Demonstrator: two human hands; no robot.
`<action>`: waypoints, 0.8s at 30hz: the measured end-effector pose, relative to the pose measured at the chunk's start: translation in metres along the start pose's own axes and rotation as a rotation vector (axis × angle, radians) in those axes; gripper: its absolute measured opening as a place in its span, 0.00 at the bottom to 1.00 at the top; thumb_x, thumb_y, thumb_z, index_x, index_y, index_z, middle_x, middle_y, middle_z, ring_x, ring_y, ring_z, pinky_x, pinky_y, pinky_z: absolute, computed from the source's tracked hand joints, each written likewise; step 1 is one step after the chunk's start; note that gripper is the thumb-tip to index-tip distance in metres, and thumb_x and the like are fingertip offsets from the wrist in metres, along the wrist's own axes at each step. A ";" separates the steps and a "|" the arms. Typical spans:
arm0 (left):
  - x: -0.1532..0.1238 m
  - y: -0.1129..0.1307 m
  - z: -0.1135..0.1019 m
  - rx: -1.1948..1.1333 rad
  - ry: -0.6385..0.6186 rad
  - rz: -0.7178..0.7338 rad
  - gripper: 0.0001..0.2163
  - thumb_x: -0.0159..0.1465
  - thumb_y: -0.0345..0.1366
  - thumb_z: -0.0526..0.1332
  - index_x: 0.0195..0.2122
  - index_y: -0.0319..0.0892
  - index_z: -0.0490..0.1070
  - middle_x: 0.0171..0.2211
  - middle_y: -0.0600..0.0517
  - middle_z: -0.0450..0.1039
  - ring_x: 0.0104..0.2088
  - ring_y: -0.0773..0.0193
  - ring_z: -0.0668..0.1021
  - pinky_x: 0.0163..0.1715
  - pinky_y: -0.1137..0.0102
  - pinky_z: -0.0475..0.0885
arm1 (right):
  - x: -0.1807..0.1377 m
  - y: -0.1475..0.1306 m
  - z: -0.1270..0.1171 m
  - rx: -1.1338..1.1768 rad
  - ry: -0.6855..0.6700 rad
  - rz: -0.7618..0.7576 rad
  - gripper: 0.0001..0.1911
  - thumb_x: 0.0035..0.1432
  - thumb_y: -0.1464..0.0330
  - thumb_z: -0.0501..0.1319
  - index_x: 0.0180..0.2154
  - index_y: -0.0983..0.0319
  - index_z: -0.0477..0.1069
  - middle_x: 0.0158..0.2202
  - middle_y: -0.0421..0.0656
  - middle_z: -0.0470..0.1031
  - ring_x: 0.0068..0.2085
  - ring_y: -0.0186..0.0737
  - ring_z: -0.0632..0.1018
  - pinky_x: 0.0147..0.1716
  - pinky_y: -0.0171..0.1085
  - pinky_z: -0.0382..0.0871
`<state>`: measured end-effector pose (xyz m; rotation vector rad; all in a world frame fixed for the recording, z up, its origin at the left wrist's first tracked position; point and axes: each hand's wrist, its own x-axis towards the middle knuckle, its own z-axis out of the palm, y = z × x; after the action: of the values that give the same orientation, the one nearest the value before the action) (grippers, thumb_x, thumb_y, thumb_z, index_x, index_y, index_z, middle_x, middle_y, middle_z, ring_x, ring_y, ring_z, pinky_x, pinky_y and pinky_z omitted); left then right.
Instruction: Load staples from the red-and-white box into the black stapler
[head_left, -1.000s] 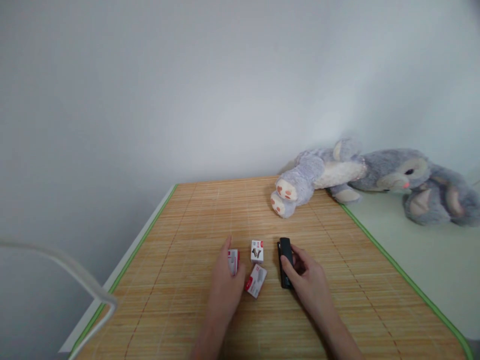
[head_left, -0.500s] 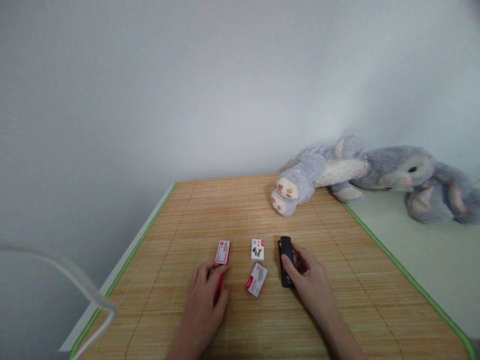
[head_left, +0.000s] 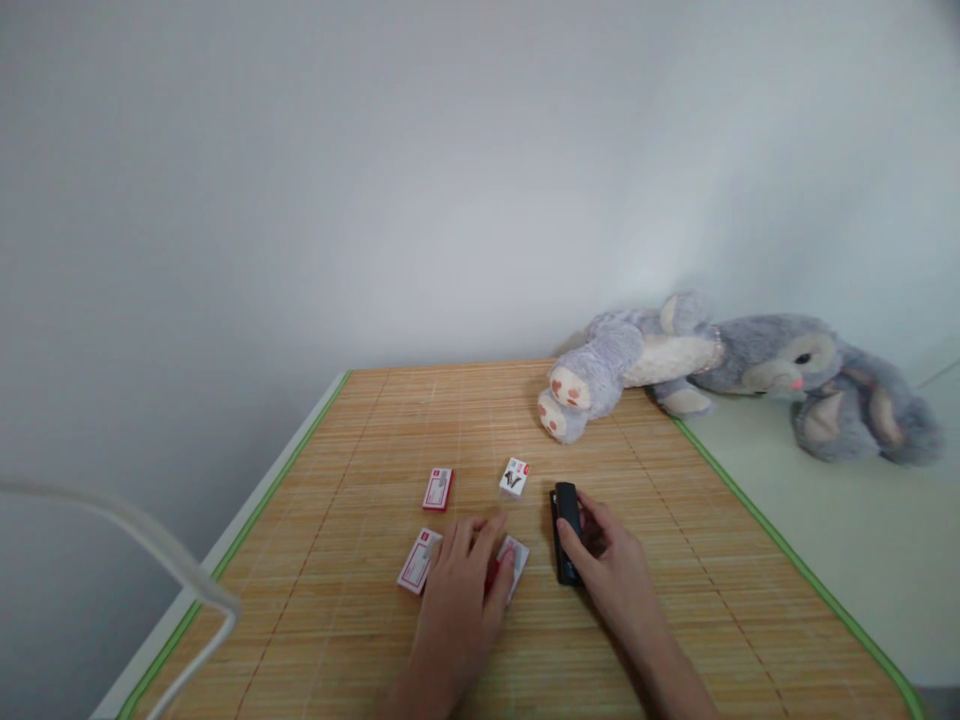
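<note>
My right hand (head_left: 606, 550) is closed round a black stapler (head_left: 568, 530) that lies lengthwise on the mat, thumb along its top. To its left, my left hand (head_left: 466, 580) is bent over a small white-and-red staple box (head_left: 517, 566), its thumb and fingers closed about it and covering its left part. Just left of that hand lies a second staple box (head_left: 418, 562), tilted and partly behind the fingers. Further up the mat are another red-sided staple box (head_left: 438, 489) and a white box with a dark clip picture (head_left: 514, 477).
A bamboo mat (head_left: 360, 450) with green edging covers the table. A grey plush rabbit (head_left: 660, 360) lies across the back right, against the wall. On the left a white cable (head_left: 172, 560) hangs in the foreground.
My left hand has let go of the left staple box, now turned at a slant, and moved right onto the middle one. My right hand stays on the stapler. The view has shifted slightly.
</note>
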<state>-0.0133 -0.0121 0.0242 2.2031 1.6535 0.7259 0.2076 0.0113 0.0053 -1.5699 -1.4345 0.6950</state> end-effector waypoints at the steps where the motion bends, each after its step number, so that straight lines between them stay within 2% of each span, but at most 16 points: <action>1: -0.003 0.001 0.003 -0.006 0.004 -0.020 0.17 0.73 0.40 0.57 0.62 0.52 0.70 0.54 0.46 0.75 0.54 0.50 0.76 0.55 0.53 0.71 | 0.003 -0.002 -0.004 -0.041 -0.020 -0.037 0.22 0.64 0.58 0.62 0.56 0.60 0.74 0.43 0.46 0.78 0.41 0.47 0.78 0.42 0.43 0.72; 4: -0.015 0.007 0.006 -0.030 -0.043 -0.017 0.11 0.71 0.43 0.59 0.53 0.52 0.75 0.51 0.48 0.77 0.52 0.50 0.77 0.52 0.54 0.73 | 0.012 -0.013 -0.011 -0.176 -0.115 -0.182 0.16 0.62 0.65 0.61 0.51 0.57 0.77 0.47 0.46 0.78 0.48 0.49 0.77 0.50 0.45 0.70; 6: -0.022 0.009 0.007 -0.040 -0.070 0.016 0.14 0.72 0.43 0.58 0.56 0.54 0.74 0.56 0.49 0.75 0.55 0.50 0.75 0.55 0.53 0.72 | 0.018 -0.024 -0.006 -0.218 -0.176 -0.261 0.14 0.62 0.67 0.60 0.49 0.55 0.78 0.47 0.45 0.79 0.50 0.50 0.77 0.53 0.46 0.68; 9: -0.025 0.009 0.010 -0.011 -0.062 0.046 0.22 0.73 0.41 0.56 0.67 0.56 0.64 0.67 0.50 0.68 0.65 0.49 0.69 0.63 0.49 0.66 | 0.022 -0.045 0.020 -0.216 -0.198 -0.286 0.11 0.60 0.64 0.64 0.45 0.54 0.79 0.44 0.45 0.80 0.49 0.51 0.76 0.51 0.47 0.67; 12: -0.025 0.004 0.015 0.050 -0.010 -0.023 0.22 0.73 0.41 0.56 0.67 0.55 0.64 0.68 0.50 0.66 0.66 0.47 0.67 0.66 0.45 0.63 | 0.026 -0.058 0.049 0.007 -0.167 -0.234 0.08 0.51 0.62 0.71 0.35 0.55 0.78 0.37 0.43 0.80 0.43 0.49 0.76 0.49 0.46 0.67; 15: -0.024 0.001 0.019 0.102 0.060 -0.127 0.20 0.73 0.43 0.56 0.65 0.55 0.68 0.66 0.48 0.68 0.64 0.45 0.70 0.64 0.42 0.64 | 0.032 -0.055 0.062 0.370 -0.056 -0.118 0.10 0.52 0.58 0.70 0.33 0.56 0.77 0.34 0.42 0.79 0.40 0.46 0.77 0.46 0.43 0.71; 18: -0.024 -0.001 0.020 0.122 0.095 -0.137 0.21 0.72 0.45 0.57 0.66 0.57 0.67 0.67 0.48 0.68 0.64 0.45 0.70 0.64 0.42 0.65 | 0.040 -0.036 0.053 0.513 0.153 -0.011 0.19 0.65 0.51 0.55 0.42 0.57 0.75 0.41 0.45 0.79 0.45 0.46 0.79 0.48 0.44 0.74; 20: -0.025 -0.002 0.020 0.113 0.099 -0.120 0.23 0.72 0.45 0.58 0.68 0.58 0.65 0.67 0.48 0.67 0.64 0.45 0.70 0.64 0.42 0.65 | 0.042 -0.020 0.040 0.563 0.278 0.067 0.24 0.68 0.51 0.47 0.47 0.57 0.73 0.45 0.47 0.79 0.48 0.48 0.80 0.49 0.47 0.75; 22: -0.027 -0.004 0.020 0.079 0.102 -0.116 0.24 0.71 0.45 0.59 0.68 0.55 0.64 0.68 0.46 0.65 0.66 0.44 0.68 0.64 0.42 0.65 | 0.037 -0.005 0.026 0.597 0.333 0.139 0.24 0.67 0.51 0.48 0.52 0.57 0.72 0.46 0.48 0.80 0.48 0.49 0.81 0.48 0.49 0.77; 24: -0.031 -0.008 0.017 0.020 0.100 -0.116 0.26 0.68 0.45 0.63 0.67 0.53 0.65 0.68 0.44 0.65 0.66 0.42 0.68 0.63 0.42 0.66 | 0.024 0.007 0.011 0.594 0.388 0.198 0.24 0.66 0.52 0.53 0.55 0.56 0.70 0.50 0.48 0.80 0.50 0.49 0.81 0.48 0.48 0.78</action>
<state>-0.0169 -0.0379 -0.0001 2.0953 1.8267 0.8029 0.2061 0.0377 -0.0022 -1.2847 -0.7041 0.7899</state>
